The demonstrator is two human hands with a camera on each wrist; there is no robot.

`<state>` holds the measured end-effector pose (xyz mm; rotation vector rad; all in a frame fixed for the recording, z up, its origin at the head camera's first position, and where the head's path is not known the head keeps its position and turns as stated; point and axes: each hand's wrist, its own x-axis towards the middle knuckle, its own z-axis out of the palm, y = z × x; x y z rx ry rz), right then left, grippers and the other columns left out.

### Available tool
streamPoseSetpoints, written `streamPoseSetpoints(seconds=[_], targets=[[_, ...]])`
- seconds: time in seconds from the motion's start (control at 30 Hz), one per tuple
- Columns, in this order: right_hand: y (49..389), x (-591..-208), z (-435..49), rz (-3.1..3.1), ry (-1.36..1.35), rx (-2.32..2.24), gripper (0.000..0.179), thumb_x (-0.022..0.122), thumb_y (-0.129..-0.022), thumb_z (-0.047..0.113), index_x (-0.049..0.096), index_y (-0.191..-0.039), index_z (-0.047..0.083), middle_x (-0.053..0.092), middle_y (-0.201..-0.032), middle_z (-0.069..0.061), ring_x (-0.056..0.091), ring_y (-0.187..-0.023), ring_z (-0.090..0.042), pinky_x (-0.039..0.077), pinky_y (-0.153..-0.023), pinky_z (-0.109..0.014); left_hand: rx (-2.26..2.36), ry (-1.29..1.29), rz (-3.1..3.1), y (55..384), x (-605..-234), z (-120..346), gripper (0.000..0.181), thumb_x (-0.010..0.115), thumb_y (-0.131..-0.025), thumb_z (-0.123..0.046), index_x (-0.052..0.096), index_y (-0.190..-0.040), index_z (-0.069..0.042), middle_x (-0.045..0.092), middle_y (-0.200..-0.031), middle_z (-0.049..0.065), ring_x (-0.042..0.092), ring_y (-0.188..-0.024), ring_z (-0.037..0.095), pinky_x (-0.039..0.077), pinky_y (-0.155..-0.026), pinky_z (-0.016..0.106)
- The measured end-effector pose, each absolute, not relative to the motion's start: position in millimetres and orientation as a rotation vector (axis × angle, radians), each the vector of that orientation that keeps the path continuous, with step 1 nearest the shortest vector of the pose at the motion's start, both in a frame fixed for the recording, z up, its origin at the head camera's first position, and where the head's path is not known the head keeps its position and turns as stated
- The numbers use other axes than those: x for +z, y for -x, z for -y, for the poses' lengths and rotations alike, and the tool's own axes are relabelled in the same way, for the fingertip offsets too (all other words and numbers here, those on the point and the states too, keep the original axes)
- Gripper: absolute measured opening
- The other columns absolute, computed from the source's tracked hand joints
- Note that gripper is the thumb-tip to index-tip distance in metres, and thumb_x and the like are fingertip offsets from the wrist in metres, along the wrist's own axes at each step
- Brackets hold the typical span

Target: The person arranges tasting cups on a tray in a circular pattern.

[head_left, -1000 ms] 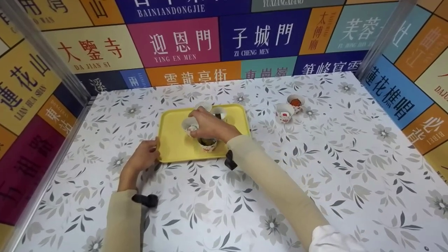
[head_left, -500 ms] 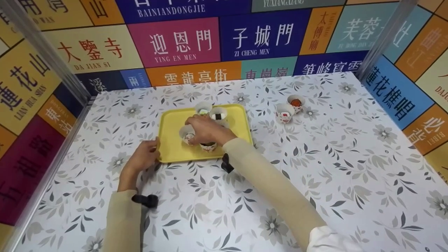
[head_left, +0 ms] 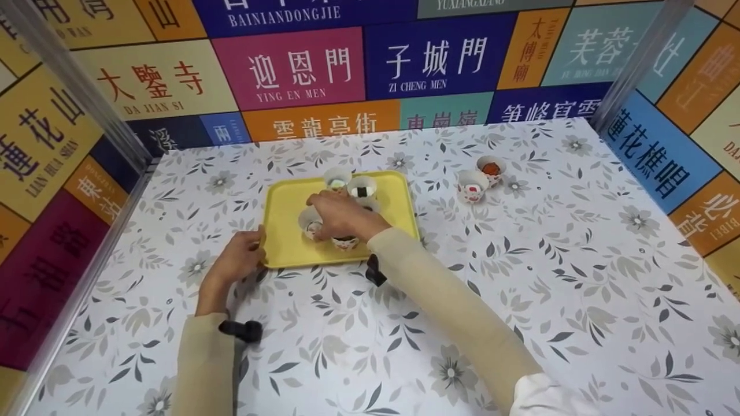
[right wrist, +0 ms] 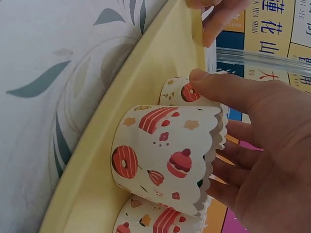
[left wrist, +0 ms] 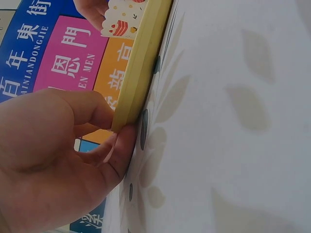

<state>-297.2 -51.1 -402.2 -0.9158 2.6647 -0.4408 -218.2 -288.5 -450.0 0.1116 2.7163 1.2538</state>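
Note:
A yellow tray (head_left: 280, 199) lies on the table, and my left hand (head_left: 234, 257) pinches its near left corner; in the left wrist view the thumb and fingers meet at the tray's rim (left wrist: 133, 77). On the tray, my right hand (head_left: 344, 215) holds the leftmost paper baking cup (head_left: 309, 222), thumb on its near side. The cup's bottom is hidden in the right wrist view by a nearer cup (right wrist: 160, 150) printed with cakes and doughnuts. Other paper cups, a back one (head_left: 337, 178) and one with a black-and-white filling (head_left: 362, 189), stand beyond the right hand.
Two more paper cups stand off the tray to the right, one with a red piece in it (head_left: 472, 188), the other with an orange-red filling (head_left: 491, 169). Panels with lettering (head_left: 289, 69) close the table off at the back and sides.
My right hand has shifted slightly left and toward me with the cup, uncovering the cups at the back. Over the last half second it has barely moved. The left hand stays on the tray.

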Motion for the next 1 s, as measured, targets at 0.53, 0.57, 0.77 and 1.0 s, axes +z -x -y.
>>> streamPoseSetpoints(seconds=[0.53, 0.57, 0.77, 1.0], targets=[[289.2, -365.8, 16.9, -2.663, 1.009, -0.77, 0.065, 0.073, -0.092, 0.03, 0.045, -0.147, 0.012, 0.049, -0.143, -0.008, 0.05, -0.133, -0.023, 0.042, -0.113, -0.039, 1.215, -0.056, -2.718, 218.7, -449.6, 286.6, 0.045, 0.043, -0.097, 0.004, 0.052, -0.141, 0.003, 0.063, -0.117, 0.027, 0.058, -0.072, 0.015, 0.045, -0.058, 0.024], [287.7, -363.5, 14.8, -2.678, 1.013, -0.775, 0.063, 0.072, -0.092, 0.029, 0.046, -0.147, 0.012, 0.049, -0.142, -0.008, 0.05, -0.132, -0.024, 0.042, -0.112, -0.039, 1.218, -0.061, -2.716, 218.6, -449.1, 287.0, 0.045, 0.043, -0.097, 0.004, 0.052, -0.141, 0.004, 0.063, -0.118, 0.027, 0.058, -0.073, 0.015, 0.045, -0.059, 0.024], [281.6, -357.9, -2.5, -2.793, 0.971, -0.845, 0.05, 0.069, -0.094, 0.024, 0.054, -0.14, 0.011, 0.053, -0.138, -0.007, 0.052, -0.13, -0.024, 0.043, -0.111, -0.038, 1.19, -0.026, -2.703, 217.8, -448.5, 287.4, 0.048, 0.042, -0.1, -0.002, 0.043, -0.148, 0.002, 0.061, -0.124, 0.027, 0.057, -0.073, 0.014, 0.045, -0.06, 0.024], [286.2, -367.1, -29.5, -2.786, 0.818, -1.166, 0.044, 0.072, -0.092, 0.022, 0.061, -0.133, 0.012, 0.057, -0.134, -0.007, 0.055, -0.127, -0.026, 0.043, -0.11, -0.041, 1.219, -0.109, -2.72, 218.8, -449.6, 288.2, 0.038, 0.042, -0.098, 0.003, 0.057, -0.133, 0.006, 0.064, -0.108, 0.026, 0.054, -0.066, 0.013, 0.044, -0.056, 0.024]])
